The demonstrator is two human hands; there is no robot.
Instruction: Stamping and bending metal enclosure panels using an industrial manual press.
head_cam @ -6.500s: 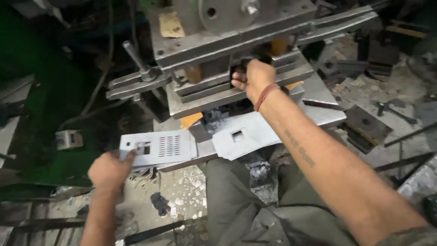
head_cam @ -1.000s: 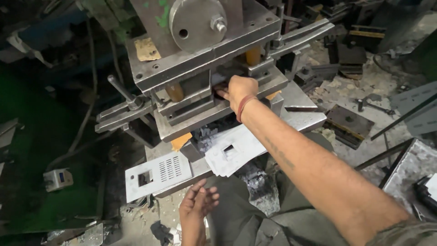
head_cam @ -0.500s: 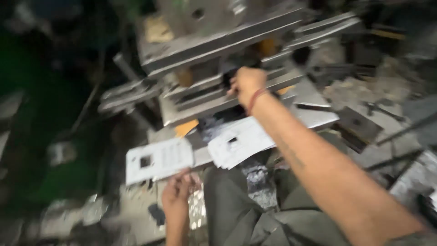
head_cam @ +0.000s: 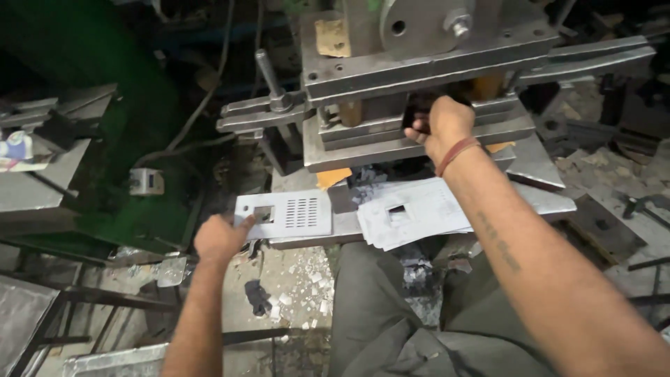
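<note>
My left hand (head_cam: 220, 239) reaches up to a punched metal plate (head_cam: 286, 213) with a square hole and a grid of slots; its fingertips touch the plate's left edge. That plate lies on the press bed (head_cam: 307, 237) left of a stack of blank white sheets (head_cam: 412, 213), each with a square cutout. My right hand (head_cam: 440, 126), a red band on its wrist, is stretched forward into the gap of the press die (head_cam: 419, 136) and curled around something dark inside; what it grips is hidden.
The grey metal press (head_cam: 426, 63) fills the upper middle, with a lever handle (head_cam: 269, 77) at its left. My knees in grey trousers (head_cam: 391, 307) sit below the bed. Metal scraps (head_cam: 300, 286) litter the floor. Sheet-metal pieces (head_cam: 42, 174) stand at the left.
My left hand has risen from beside my knee to the punched plate's left edge. My right hand has stayed in the die gap. The camera has shifted and steadied after a blur.
</note>
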